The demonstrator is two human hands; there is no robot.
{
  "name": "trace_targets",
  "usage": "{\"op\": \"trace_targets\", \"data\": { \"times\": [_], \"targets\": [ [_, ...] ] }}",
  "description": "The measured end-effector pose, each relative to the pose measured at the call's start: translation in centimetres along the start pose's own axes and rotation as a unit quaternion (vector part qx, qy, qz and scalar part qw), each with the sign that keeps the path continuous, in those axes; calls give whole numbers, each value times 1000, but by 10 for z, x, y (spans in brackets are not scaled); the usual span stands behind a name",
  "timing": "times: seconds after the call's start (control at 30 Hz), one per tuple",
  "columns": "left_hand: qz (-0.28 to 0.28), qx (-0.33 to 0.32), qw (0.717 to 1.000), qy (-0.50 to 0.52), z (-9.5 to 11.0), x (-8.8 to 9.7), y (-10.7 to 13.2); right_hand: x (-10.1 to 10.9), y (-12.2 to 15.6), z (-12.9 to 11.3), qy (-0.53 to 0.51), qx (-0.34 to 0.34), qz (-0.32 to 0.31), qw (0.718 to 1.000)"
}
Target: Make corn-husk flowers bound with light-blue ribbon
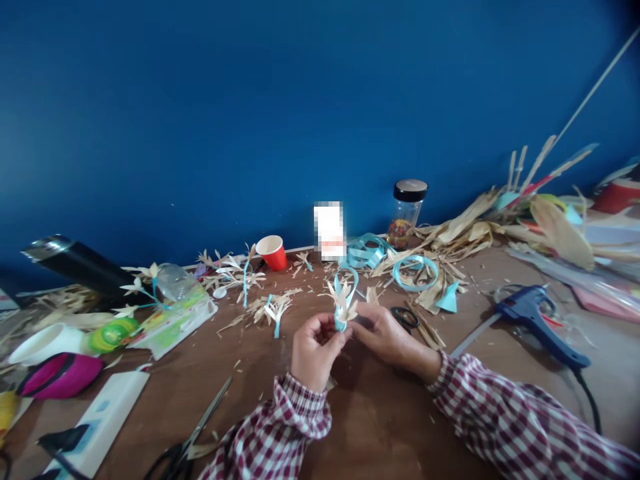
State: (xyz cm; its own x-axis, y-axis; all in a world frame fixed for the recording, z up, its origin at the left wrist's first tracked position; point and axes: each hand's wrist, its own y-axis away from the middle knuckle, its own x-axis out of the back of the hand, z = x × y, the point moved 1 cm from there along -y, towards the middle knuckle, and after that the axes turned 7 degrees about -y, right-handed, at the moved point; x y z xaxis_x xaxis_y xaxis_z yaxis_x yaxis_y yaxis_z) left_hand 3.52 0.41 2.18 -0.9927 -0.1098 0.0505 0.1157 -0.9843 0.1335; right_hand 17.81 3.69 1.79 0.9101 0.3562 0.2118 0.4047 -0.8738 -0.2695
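Observation:
A pale dried-husk flower point(349, 308) stands upright between my hands, its pointed petals spread. Light blue ribbon point(341, 325) wraps its base, and a loop of similar ribbon rises behind the petals. My left hand point(316, 350) is closed, with thumb and fingers pinching that wrapped base. From the right, my right hand point(387, 333) closes in a pinch at the same base; whether its fingertips also grip the ribbon's end is hidden. Behind the flower lies a coil of light blue ribbon point(369, 251). Black-handled scissors point(407, 319) lie partly behind my right hand.
At right rests a blue glue gun point(537, 310). Scissors point(200, 423) and a white power strip point(107, 417) lie front left. Finished husk flowers point(277, 312), a red paper cup point(271, 253) and a lidded jar point(406, 213) stand farther back. Dried husks point(465, 227) are heaped back right.

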Motion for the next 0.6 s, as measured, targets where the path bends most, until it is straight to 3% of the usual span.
{"op": "trace_targets", "data": {
  "times": [0.37,0.6],
  "targets": [
    [1,-2,1000,17,-3,3,-4,-3,2,4,16,5,20,1000],
    [29,-42,998,-46,-1,4,-2,-4,2,2,67,39,24,997]
  ]
}}
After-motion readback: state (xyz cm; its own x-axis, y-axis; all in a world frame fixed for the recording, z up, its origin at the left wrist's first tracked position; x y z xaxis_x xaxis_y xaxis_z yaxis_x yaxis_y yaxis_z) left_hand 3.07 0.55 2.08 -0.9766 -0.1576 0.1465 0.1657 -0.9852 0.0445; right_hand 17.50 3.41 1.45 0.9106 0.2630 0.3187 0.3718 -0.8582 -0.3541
